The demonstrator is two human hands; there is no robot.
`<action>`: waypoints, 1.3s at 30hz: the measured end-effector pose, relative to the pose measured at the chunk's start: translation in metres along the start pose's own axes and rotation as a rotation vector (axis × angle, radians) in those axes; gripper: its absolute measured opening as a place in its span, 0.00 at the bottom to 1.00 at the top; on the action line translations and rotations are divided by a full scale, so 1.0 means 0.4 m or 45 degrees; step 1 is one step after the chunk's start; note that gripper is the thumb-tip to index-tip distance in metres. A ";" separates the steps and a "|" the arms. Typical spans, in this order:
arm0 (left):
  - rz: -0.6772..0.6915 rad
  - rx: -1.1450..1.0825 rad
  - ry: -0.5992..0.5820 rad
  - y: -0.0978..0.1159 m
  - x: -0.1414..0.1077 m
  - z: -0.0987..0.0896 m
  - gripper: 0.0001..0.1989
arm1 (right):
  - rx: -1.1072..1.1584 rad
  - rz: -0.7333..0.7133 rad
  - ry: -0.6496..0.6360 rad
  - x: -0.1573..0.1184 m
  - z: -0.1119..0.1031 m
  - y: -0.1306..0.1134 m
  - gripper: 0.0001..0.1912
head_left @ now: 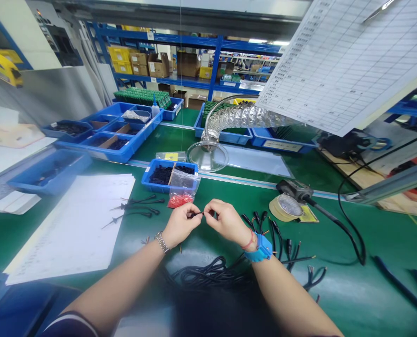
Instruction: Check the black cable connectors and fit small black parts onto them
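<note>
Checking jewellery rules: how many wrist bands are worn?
3: a metal band behind the left hand; a red cord and a blue band behind the right hand.

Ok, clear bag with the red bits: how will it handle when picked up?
The clear bag is probably floppy; its film looks thin and creased. It'd likely hang bottom-heavy, with the red bits gathered at its near end. Might spill if unsealed; the closure isn't clear.

Green bench (352, 299), papers (71, 224), black cables (212, 276)

Place: electronics assembly workshop
Workbench (342, 238): green circuit boards (145, 96), foil duct (243, 117), compartmented parts tray (113, 155)
Shelving: blue rack (214, 70), cardboard boxes (159, 66)
</note>
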State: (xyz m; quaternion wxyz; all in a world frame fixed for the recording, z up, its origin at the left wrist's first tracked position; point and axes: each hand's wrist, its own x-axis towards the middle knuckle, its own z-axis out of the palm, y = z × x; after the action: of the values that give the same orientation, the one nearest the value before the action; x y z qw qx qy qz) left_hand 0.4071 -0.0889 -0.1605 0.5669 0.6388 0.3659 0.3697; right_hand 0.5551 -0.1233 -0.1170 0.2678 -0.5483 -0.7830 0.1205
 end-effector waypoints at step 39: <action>-0.241 -0.549 -0.279 0.011 0.000 -0.023 0.12 | 0.329 -0.227 0.038 -0.002 -0.031 0.018 0.09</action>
State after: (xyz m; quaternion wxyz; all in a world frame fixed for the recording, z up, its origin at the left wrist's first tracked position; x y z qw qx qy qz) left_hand 0.3993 -0.0851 -0.1554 0.7583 0.5024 0.2731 0.3131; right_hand 0.5678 -0.1227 -0.1104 0.3574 -0.4392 -0.8026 0.1876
